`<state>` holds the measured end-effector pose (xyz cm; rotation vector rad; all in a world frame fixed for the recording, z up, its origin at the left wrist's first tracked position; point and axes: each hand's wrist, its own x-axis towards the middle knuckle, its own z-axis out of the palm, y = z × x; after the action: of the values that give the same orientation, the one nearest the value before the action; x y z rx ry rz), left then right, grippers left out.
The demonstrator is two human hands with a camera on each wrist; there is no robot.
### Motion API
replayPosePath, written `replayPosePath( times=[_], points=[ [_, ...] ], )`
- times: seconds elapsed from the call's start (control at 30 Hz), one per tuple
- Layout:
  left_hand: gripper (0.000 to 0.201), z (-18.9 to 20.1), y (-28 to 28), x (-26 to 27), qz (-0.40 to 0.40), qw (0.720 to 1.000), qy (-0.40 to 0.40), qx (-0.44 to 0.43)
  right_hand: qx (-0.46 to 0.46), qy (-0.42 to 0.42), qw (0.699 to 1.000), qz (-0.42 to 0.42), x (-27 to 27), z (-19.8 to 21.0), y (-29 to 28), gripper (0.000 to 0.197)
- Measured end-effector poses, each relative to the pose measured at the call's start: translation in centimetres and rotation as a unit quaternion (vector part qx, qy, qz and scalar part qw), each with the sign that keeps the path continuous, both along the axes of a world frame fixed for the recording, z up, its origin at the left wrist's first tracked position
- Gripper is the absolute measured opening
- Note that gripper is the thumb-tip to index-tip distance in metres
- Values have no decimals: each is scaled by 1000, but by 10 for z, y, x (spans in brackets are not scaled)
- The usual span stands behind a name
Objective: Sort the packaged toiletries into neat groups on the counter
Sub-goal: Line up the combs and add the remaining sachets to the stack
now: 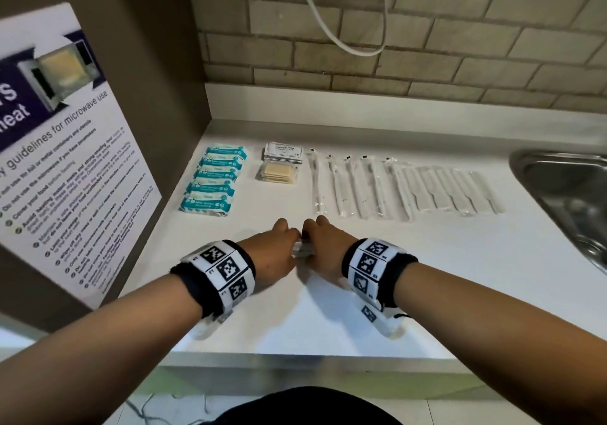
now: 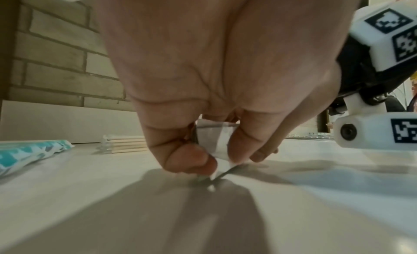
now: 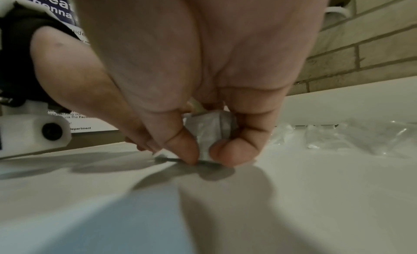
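Both hands meet over a small stack of clear flat packets (image 1: 302, 250) standing on edge on the white counter (image 1: 427, 260). My left hand (image 1: 279, 247) pinches the packets (image 2: 212, 142) between thumb and fingers. My right hand (image 1: 323, 244) pinches the other end of the packets (image 3: 210, 133) the same way. Behind them lie a column of teal wipe packs (image 1: 213, 181), a pile of sachets (image 1: 282, 165), a row of wrapped toothbrushes (image 1: 358, 188) and a row of wrapped combs (image 1: 453, 191).
A steel sink (image 1: 571, 194) opens at the right. A microwave guidelines poster (image 1: 65, 155) hangs on the brown side panel at the left. A white cable (image 1: 331, 30) droops on the brick wall. The counter's front edge (image 1: 295, 359) runs below my wrists.
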<state>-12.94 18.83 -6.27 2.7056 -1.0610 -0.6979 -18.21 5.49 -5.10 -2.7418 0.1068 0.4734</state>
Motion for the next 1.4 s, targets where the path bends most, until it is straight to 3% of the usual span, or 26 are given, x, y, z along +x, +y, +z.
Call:
replayPosePath(
  times=[0.17,0.33,0.57,0.77,0.87,0.97,1.2,1.3,1.4],
  points=[
    [41,0,2,-5,-11,1000,2,14,-4,-11,1000,-7,-3,-10,3,28],
    [38,-2,-3,-8,-3,1000,10,2,-12,19,1000,-2,-1,-11,2,34],
    [51,-4,14,8,41,994,81,-60,79,8,997,-6,-1,-3,-20,19],
    [29,-2,23,10,28,994,58,-90,112,-9,994,-6,0,-4,-33,20],
    [30,0,23,10,22,995,50,-80,131,14,991,-11,5,-4,-36,17],
    [31,6,23,14,34,994,40,-92,151,30,988,-20,13,2,-38,27],
    [38,23,23,51,181,962,65,-192,263,29,959,-103,52,21,-40,12],
    [44,32,16,107,248,944,30,-214,271,12,955,-122,109,31,-36,7],
    [44,31,11,116,294,930,16,-221,252,3,955,-156,124,30,-28,25]
  ],
)
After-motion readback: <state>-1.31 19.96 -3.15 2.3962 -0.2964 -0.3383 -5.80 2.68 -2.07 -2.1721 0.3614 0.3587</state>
